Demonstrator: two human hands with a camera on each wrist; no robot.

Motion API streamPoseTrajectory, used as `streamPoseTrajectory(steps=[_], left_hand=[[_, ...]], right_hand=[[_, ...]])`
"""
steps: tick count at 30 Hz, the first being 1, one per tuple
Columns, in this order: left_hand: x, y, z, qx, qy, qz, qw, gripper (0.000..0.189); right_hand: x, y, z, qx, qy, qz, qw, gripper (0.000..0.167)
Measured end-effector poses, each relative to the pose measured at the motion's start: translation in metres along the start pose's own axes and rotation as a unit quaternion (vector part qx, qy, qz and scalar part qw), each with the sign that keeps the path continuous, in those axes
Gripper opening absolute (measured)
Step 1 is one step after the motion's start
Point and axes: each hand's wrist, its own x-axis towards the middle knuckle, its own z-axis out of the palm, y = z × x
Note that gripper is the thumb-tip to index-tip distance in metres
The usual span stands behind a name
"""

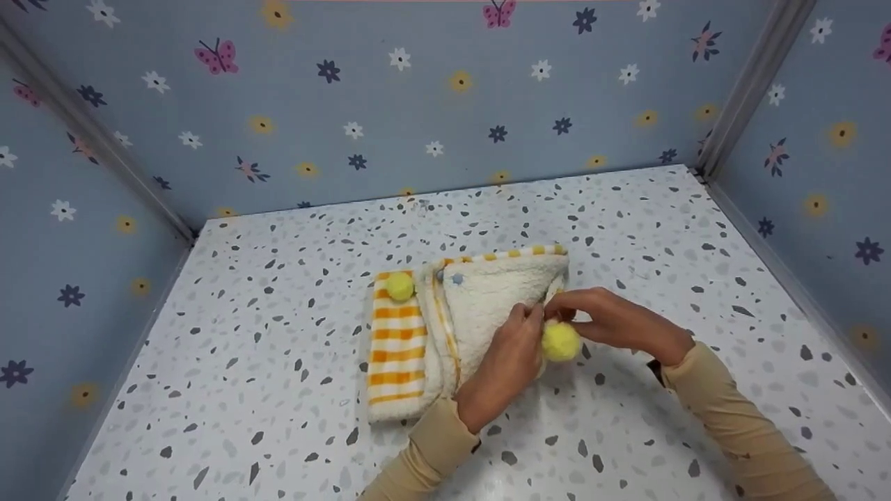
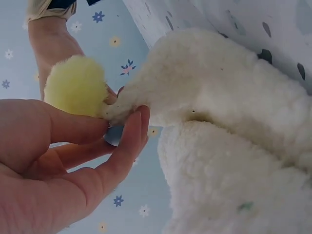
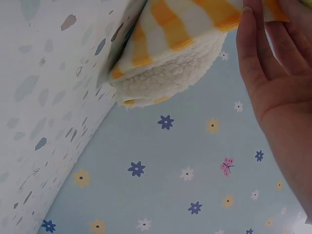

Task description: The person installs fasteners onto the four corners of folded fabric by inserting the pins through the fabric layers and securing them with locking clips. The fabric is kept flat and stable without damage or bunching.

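A folded cloth with white fleece (image 1: 487, 306) on one side and orange-and-white checks (image 1: 397, 362) on the other lies on the table. One yellow pompom (image 1: 400, 286) sits at its upper left; a second yellow pompom (image 1: 560, 341) hangs at its right edge, between the hands. My left hand (image 1: 507, 355) pinches the fleece edge between thumb and fingers, beside a blue snap button (image 2: 113, 135). From the right, my right hand (image 1: 623, 321) pinches the same edge just above the pompom. Its fingertips are partly hidden in the head view. Another blue snap (image 1: 457, 279) shows near the upper fold.
The speckled white table (image 1: 264, 334) surrounds the cloth. Blue panels printed with flowers and butterflies (image 1: 390, 104) stand at the back and both sides, joined by grey metal posts (image 1: 748, 90) at the corners.
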Motion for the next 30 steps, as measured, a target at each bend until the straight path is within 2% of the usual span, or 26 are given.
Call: streamPoseTrajectory(steps=[4, 7, 12, 16, 20, 24, 27, 30], left_hand=[[-0.002, 0.006, 0.001, -0.008, 0.021, -0.007, 0.9997, 0.024], [-0.004, 0.012, 0.001, -0.016, 0.022, -0.011, 0.9996, 0.023], [-0.008, 0.023, 0.004, -0.053, 0.02, -0.031, 0.9979, 0.039], [-0.013, 0.029, 0.011, -0.079, 0.019, -0.023, 0.9964, 0.053], [-0.015, 0.033, 0.019, -0.082, 0.001, -0.006, 0.9966, 0.053], [-0.016, 0.033, 0.025, -0.074, -0.021, 0.014, 0.997, 0.046], [-0.017, 0.033, 0.027, -0.086, -0.048, 0.027, 0.9947, 0.048], [-0.018, 0.033, 0.028, -0.113, -0.084, 0.026, 0.9898, 0.055]], right_hand=[[-0.001, -0.001, -0.004, 0.012, -0.005, 0.012, 0.9998, 0.027], [-0.003, -0.001, -0.007, 0.022, -0.012, 0.018, 0.9995, 0.025], [-0.007, -0.001, -0.013, 0.018, -0.017, 0.026, 0.9993, 0.027], [-0.012, -0.004, -0.018, -0.001, -0.031, 0.031, 0.999, 0.034], [-0.015, -0.004, -0.023, 0.003, -0.07, 0.051, 0.9962, 0.032], [-0.019, -0.004, -0.026, 0.016, -0.108, 0.092, 0.9898, 0.034], [-0.022, -0.003, -0.028, 0.025, -0.137, 0.126, 0.9822, 0.037], [-0.024, -0.003, -0.029, 0.025, -0.163, 0.152, 0.9744, 0.04]])
